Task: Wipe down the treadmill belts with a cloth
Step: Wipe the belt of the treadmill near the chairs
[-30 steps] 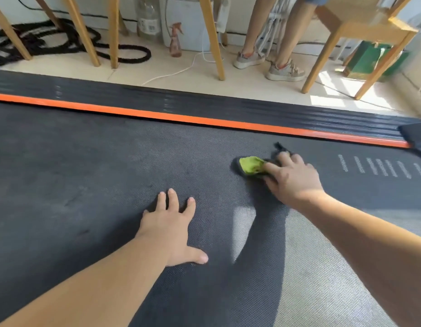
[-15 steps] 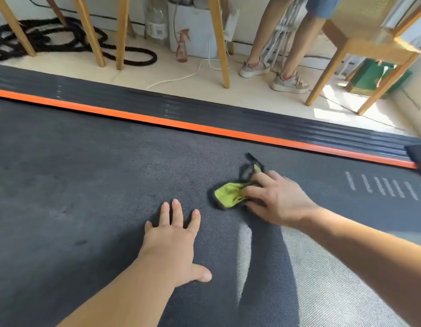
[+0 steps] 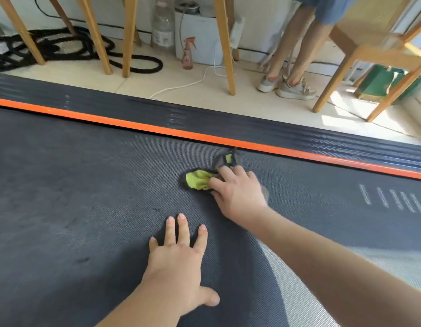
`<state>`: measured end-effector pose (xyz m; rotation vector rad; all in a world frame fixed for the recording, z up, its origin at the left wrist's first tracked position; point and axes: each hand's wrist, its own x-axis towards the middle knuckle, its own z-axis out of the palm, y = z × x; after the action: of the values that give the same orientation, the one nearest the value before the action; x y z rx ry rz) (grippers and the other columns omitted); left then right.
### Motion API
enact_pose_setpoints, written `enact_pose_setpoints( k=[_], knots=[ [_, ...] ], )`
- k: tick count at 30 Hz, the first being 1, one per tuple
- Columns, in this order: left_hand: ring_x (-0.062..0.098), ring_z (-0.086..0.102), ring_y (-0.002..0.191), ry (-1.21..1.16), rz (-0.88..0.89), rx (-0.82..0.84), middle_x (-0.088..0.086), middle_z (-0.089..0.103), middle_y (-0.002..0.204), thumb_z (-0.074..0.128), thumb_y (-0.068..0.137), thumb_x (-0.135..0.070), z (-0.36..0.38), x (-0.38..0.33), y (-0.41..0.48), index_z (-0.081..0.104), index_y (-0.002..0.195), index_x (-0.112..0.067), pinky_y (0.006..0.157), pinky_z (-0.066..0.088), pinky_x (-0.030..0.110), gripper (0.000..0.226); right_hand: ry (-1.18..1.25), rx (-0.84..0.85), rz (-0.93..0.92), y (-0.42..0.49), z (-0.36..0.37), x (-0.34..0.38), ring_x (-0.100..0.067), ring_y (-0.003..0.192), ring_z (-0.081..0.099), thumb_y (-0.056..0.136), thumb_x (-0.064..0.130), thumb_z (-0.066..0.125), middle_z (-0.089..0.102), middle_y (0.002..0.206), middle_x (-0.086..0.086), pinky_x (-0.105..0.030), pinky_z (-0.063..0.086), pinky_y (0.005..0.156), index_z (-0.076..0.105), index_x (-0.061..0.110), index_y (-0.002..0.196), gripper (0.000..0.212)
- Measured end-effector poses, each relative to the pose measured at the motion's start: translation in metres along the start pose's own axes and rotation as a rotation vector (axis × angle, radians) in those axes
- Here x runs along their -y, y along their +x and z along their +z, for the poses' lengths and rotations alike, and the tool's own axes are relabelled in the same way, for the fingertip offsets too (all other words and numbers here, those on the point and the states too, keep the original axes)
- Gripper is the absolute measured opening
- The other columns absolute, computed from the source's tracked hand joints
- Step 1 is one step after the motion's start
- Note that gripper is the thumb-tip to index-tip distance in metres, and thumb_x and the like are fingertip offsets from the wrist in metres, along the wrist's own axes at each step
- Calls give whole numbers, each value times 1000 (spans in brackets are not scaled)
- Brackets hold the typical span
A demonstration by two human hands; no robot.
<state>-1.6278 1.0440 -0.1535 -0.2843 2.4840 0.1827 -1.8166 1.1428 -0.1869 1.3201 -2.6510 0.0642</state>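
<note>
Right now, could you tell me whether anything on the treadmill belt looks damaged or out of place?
Nothing looks damaged. Dark smudges mark the belt left of the left hand, and the cloth under the right hand is bunched rather than flat.

Dark textured treadmill belt, edged on the far side by an orange strip. Lying on it: yellow-green cloth bunched under the right grip, left grip flat nearer.

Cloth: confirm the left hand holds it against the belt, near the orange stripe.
Wrong hand. The head view shows the right hand holding the cloth against the belt, near the orange stripe; the left hand lies flat on the belt with nothing in it.
</note>
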Motion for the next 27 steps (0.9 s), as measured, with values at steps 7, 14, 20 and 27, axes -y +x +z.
enact_pose_setpoints(
  k=[7,14,20,27],
  knots=[
    [40,-29,152,-1,7,12,19,-38,162,65,72,-84,0,1,0,-24,158,-31,124,8,64,134,-26,69,479,11,-7,-106,-35,115,48,100,49,55,53,128,2,-43,49,87,66,43,124,27],
    [38,-27,153,12,-7,3,18,-36,163,64,72,-84,-2,-1,-3,-23,159,-32,124,10,62,133,70,1,211,6,-11,17,-34,103,58,93,48,60,60,115,2,-42,46,83,68,32,112,26],
    [39,-26,154,17,-8,4,17,-35,163,65,70,-84,0,1,-3,-25,158,-34,124,12,63,135,-52,-3,124,-38,-17,-72,-36,92,59,94,54,45,60,102,1,-41,53,71,70,34,108,35],
    [38,-24,154,36,-5,3,17,-34,164,62,70,-86,-1,0,-4,-25,158,-34,124,14,61,135,-60,106,896,-63,-29,-77,-40,114,53,97,42,54,56,126,-8,-45,46,89,63,26,122,32]
  ],
)
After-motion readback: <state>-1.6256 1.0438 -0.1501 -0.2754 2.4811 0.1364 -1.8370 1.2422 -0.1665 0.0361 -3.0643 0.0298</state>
